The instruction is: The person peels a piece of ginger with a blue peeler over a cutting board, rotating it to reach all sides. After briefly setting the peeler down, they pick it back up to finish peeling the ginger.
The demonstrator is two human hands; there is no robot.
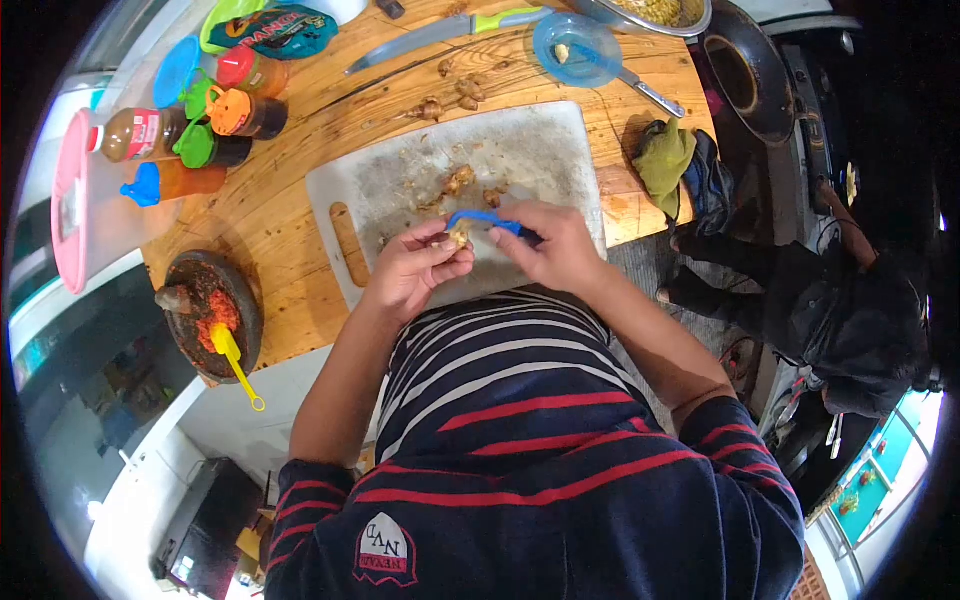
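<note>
**Board mid-counter, everything ranged around it**

The cutting board [520, 150] lies mid-counter [285, 225]. Over its near edge, the left hand [410, 270] holds a ginger piece [459, 237] and the right hand [555, 245] a peeler [478, 217]. Bottles [200, 130] stand left, mortar [215, 315] near-left, knife [450, 28] and bowl [575, 45] behind, cloth [662, 158] right.

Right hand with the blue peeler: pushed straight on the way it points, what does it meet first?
Most likely the ginger piece pinched in the left hand; the right hand and its blue peeler aim at it, seemingly touching.
</note>
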